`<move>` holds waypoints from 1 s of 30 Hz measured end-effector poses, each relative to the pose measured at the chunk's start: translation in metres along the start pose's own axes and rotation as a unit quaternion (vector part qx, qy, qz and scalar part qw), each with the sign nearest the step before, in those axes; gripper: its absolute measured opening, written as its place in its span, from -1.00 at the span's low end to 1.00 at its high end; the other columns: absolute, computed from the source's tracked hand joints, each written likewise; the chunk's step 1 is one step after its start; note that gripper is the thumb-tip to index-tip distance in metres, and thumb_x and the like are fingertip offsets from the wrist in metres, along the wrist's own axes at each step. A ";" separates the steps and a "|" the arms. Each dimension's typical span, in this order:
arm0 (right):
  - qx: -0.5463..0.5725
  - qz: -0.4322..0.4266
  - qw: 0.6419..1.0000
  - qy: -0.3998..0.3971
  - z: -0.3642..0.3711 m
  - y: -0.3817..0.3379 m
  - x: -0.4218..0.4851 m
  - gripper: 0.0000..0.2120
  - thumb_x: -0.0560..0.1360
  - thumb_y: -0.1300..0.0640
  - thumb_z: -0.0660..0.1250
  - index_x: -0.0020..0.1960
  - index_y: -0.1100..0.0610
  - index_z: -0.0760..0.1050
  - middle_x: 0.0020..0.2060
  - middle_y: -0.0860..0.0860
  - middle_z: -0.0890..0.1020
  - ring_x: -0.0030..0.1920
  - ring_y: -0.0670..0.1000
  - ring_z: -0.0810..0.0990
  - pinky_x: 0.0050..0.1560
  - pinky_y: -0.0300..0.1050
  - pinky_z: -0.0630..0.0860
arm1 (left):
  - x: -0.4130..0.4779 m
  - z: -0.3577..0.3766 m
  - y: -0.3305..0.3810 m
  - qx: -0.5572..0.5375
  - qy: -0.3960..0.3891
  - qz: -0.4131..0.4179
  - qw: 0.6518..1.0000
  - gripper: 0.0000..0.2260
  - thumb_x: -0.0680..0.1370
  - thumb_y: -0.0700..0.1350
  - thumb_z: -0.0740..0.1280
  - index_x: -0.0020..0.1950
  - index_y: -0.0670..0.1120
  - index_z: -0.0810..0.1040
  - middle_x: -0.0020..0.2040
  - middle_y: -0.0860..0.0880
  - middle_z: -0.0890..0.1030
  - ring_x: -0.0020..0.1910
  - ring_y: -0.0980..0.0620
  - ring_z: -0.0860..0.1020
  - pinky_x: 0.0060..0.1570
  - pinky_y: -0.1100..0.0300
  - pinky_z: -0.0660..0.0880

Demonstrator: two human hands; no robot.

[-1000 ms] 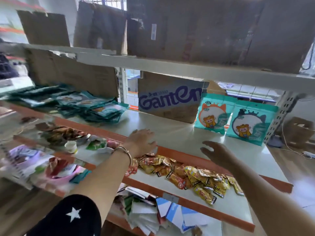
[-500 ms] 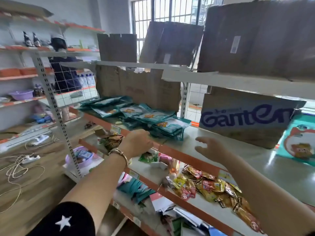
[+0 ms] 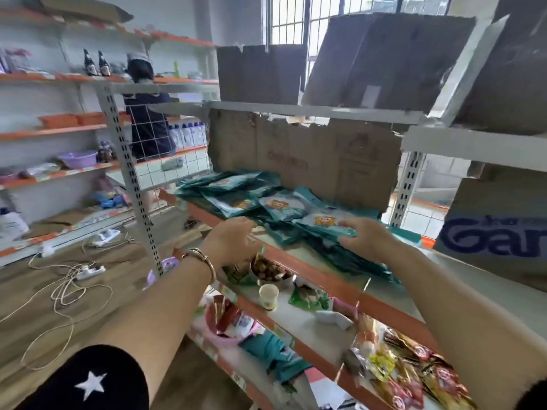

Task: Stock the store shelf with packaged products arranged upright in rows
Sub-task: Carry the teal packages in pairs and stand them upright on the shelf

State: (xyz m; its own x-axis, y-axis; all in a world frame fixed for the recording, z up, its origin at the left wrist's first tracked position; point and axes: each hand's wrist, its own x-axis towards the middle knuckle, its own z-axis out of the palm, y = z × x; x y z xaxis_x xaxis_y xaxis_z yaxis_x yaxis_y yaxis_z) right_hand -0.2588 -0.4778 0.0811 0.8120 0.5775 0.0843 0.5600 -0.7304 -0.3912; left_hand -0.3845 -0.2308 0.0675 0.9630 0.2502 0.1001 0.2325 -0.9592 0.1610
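Teal packets [image 3: 284, 208]: heaped flat and overlapping on the shelf [image 3: 319, 270], none stood upright.
Top packet [image 3: 325, 221]: its near edge is pinched by the right hand [image 3: 367, 238]; the long axis seems laid 3 to 9 o'clock.
Left hand [image 3: 231, 241]: curled at the heap's 8 o'clock corner; a grip cannot be told.

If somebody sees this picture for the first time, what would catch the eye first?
First, the heap of teal pouches lying flat, not upright, on the middle shelf, before a torn cardboard sheet. The right hand pinches the nearest pouch, and the left hand, wearing a gold bangle, is close beside it at the shelf's orange edge.
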 end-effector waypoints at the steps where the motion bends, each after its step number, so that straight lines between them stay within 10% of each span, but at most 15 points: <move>1: 0.002 -0.002 1.000 -0.005 0.004 -0.006 0.016 -0.56 0.49 0.06 0.28 0.36 0.07 0.41 0.32 0.08 0.48 0.26 0.10 0.46 0.25 -0.07 0.40 | 0.012 0.000 -0.008 -0.001 -0.005 0.000 1.000 -0.62 0.50 0.10 0.21 0.25 -0.05 0.44 0.19 -0.01 0.48 0.20 -0.04 0.46 0.18 0.05 0.44; 19: 0.002 0.012 0.997 -0.070 0.073 -0.062 0.279 -0.52 0.55 0.03 0.21 0.44 0.07 0.28 0.42 0.00 0.35 0.38 0.05 0.35 0.33 -0.03 0.36 | 0.218 0.005 -0.175 -0.008 0.027 -0.010 1.000 -0.53 0.54 0.07 0.23 0.41 -0.05 0.31 0.36 -0.03 0.38 0.30 -0.03 0.38 0.25 0.08 0.38; 30: 0.047 0.073 0.995 -0.058 0.144 -0.119 0.386 -0.62 0.57 0.09 0.18 0.39 0.07 0.36 0.39 0.01 0.38 0.32 0.05 0.42 0.27 -0.07 0.38 | 0.332 0.044 -0.266 0.048 0.009 0.126 0.991 -0.54 0.45 0.04 0.28 0.33 -0.05 0.38 0.27 -0.05 0.47 0.25 -0.09 0.43 0.17 0.01 0.42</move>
State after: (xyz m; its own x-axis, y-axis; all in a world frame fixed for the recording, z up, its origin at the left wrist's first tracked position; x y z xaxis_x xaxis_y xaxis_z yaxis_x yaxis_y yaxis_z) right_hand -0.0352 -0.1154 0.0282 0.8564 0.5093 -0.0840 0.4145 -0.7756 -0.4761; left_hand -0.1208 0.1015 0.0149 0.9898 0.0019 0.1422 -0.0031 -0.9994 0.0350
